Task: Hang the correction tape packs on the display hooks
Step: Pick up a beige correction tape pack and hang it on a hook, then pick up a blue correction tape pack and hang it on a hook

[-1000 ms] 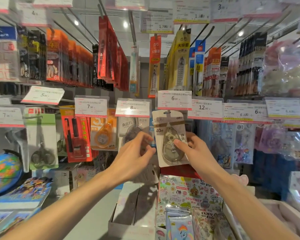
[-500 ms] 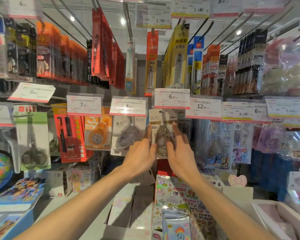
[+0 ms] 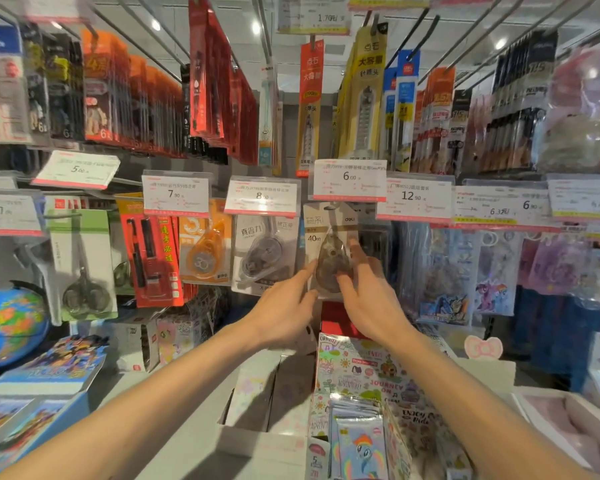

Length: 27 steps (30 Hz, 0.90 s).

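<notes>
1. Head view: your left hand (image 3: 284, 306) reaches forward, fingers straight and slightly apart, tips touching the correction tape pack (image 3: 329, 247) at centre frame.
2. Your right hand (image 3: 368, 299) presses straight fingers on the pack, which hangs under the 6.00 price tag (image 3: 349, 180).

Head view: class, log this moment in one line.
left hand: open, touching | right hand: open, pressing | correction tape pack: under 6.00 price tag

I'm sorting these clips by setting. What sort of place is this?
Most likely a stationery shop aisle: price tags clipped on display hooks, carded correction tape packs and scissors hanging beneath them, and a globe on the shelf at the left.
</notes>
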Each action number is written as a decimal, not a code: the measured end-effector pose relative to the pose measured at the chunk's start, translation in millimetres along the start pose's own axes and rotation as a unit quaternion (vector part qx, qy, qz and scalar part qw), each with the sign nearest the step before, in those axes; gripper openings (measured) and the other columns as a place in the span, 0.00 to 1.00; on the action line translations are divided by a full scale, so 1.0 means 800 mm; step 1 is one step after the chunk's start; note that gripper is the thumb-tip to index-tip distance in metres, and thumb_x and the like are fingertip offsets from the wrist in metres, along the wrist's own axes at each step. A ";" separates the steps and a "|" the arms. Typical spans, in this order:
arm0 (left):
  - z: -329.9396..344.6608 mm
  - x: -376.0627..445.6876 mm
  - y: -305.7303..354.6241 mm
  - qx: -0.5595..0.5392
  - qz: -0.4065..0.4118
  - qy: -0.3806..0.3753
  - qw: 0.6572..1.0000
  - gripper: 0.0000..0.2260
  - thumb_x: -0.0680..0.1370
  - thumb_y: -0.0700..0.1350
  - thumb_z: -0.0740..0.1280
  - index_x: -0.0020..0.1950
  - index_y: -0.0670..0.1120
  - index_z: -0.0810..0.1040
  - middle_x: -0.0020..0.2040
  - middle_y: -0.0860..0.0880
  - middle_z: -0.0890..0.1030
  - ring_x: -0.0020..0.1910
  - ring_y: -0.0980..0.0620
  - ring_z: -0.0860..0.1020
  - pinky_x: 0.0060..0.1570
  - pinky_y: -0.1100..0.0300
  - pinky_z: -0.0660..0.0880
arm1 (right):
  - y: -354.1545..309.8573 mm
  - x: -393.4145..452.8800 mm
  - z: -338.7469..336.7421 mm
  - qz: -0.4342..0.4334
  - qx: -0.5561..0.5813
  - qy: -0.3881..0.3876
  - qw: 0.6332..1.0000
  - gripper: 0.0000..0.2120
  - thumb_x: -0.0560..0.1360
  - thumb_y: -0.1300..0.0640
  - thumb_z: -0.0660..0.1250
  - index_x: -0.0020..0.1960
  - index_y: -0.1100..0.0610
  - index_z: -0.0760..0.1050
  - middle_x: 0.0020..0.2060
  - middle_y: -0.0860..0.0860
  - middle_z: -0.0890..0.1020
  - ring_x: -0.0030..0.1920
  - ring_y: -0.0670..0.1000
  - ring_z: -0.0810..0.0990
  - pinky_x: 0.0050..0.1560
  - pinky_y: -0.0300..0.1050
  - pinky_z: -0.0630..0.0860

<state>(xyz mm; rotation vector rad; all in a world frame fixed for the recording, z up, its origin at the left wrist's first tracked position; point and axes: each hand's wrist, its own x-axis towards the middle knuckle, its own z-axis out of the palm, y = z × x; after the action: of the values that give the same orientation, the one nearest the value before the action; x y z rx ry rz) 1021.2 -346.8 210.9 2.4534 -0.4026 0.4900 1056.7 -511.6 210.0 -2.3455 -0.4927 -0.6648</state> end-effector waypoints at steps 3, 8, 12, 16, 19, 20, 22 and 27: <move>-0.007 -0.025 -0.020 -0.009 0.013 -0.013 1.000 0.23 0.85 0.48 0.57 0.80 0.57 0.59 0.59 0.49 0.83 0.46 0.57 0.81 0.47 0.59 0.76 | 0.009 -0.017 -0.007 0.007 -0.024 -0.007 1.000 0.26 0.83 0.46 0.58 0.78 0.52 0.57 0.63 0.57 0.73 0.54 0.58 0.81 0.53 0.51 0.78; -0.007 -0.061 -0.070 0.013 -0.036 -0.051 0.998 0.14 0.83 0.49 0.61 0.69 0.53 0.74 0.61 0.55 0.81 0.53 0.58 0.79 0.55 0.61 0.76 | 0.019 -0.048 -0.001 -0.062 -0.115 -0.023 0.991 0.21 0.81 0.44 0.61 0.71 0.52 0.71 0.62 0.52 0.74 0.62 0.54 0.75 0.60 0.48 0.73; 0.004 -0.058 -0.125 0.074 -0.123 -0.063 0.988 0.12 0.82 0.52 0.63 0.64 0.50 0.77 0.57 0.54 0.81 0.51 0.54 0.78 0.51 0.58 0.73 | 0.009 -0.049 0.019 -0.121 -0.181 -0.103 0.971 0.20 0.82 0.43 0.59 0.68 0.51 0.74 0.63 0.49 0.76 0.62 0.52 0.74 0.62 0.51 0.72; 0.030 -0.032 -0.188 0.033 -0.203 -0.045 0.978 0.12 0.81 0.53 0.64 0.61 0.49 0.77 0.54 0.51 0.81 0.56 0.49 0.79 0.58 0.51 0.76 | -0.006 -0.026 0.052 -0.154 -0.256 -0.176 0.938 0.19 0.81 0.42 0.58 0.62 0.53 0.77 0.58 0.52 0.77 0.59 0.56 0.75 0.57 0.54 0.74; 0.054 -0.011 -0.220 -0.002 -0.243 -0.041 0.969 0.14 0.82 0.52 0.64 0.63 0.46 0.74 0.53 0.49 0.80 0.54 0.47 0.79 0.53 0.54 0.75 | -0.019 -0.001 0.076 -0.139 -0.328 -0.250 0.900 0.19 0.82 0.44 0.58 0.62 0.57 0.76 0.59 0.57 0.77 0.61 0.60 0.73 0.56 0.54 0.72; 0.062 -0.004 -0.230 -0.015 -0.257 -0.042 0.965 0.15 0.82 0.52 0.64 0.64 0.45 0.73 0.54 0.48 0.79 0.54 0.47 0.78 0.52 0.54 0.74 | -0.024 0.007 0.084 -0.136 -0.347 -0.269 0.888 0.19 0.82 0.46 0.58 0.61 0.58 0.76 0.60 0.58 0.77 0.62 0.61 0.73 0.57 0.55 0.71; 0.077 0.009 -0.249 -0.042 -0.285 -0.041 0.957 0.17 0.81 0.53 0.64 0.65 0.44 0.72 0.58 0.46 0.79 0.57 0.45 0.78 0.56 0.53 0.75 | -0.035 0.019 0.103 -0.125 -0.378 -0.300 0.867 0.16 0.82 0.49 0.59 0.60 0.59 0.76 0.61 0.60 0.78 0.62 0.62 0.74 0.59 0.55 0.71; 0.105 0.029 -0.278 -0.125 -0.331 -0.022 0.935 0.14 0.81 0.53 0.66 0.58 0.44 0.71 0.55 0.42 0.80 0.57 0.41 0.79 0.52 0.54 0.73 | -0.045 0.041 0.144 -0.068 -0.431 -0.363 0.823 0.14 0.80 0.59 0.61 0.64 0.58 0.75 0.64 0.57 0.78 0.65 0.60 0.75 0.68 0.55 0.64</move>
<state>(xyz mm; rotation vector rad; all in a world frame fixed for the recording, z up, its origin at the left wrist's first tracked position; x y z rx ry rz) 1149.7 -229.7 46.8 2.1746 0.3311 0.0857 1103.3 -403.2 169.4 -3.4615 -0.8096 0.0467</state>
